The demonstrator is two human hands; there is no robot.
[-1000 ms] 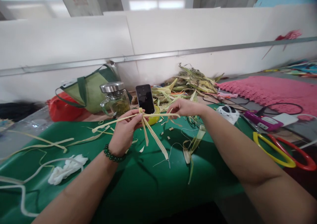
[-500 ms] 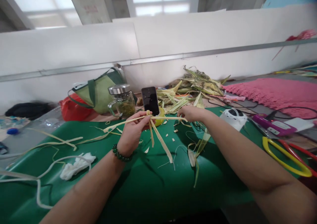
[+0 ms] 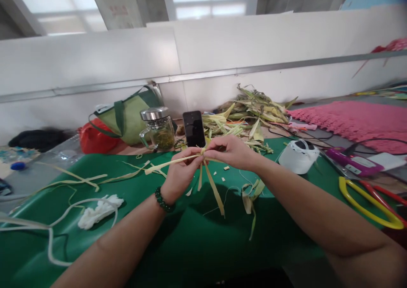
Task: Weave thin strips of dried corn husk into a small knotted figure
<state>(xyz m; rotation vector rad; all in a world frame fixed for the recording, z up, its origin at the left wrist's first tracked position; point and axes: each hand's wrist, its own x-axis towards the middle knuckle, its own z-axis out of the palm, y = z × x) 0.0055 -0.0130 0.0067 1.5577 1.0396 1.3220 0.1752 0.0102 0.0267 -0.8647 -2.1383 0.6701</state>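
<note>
The left hand (image 3: 179, 175) and right hand (image 3: 233, 154) pinch the corn-husk strips (image 3: 213, 190) where they meet, midway between both, above the green-covered table (image 3: 178, 254); one strip extends leftward, others (two show) hang below.

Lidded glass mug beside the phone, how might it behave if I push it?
The mug looks fragile, being clear glass. Its greenish contents and metal-looking lid probably give it some heft. Standing upright, it could tip if pushed near the top.
</note>
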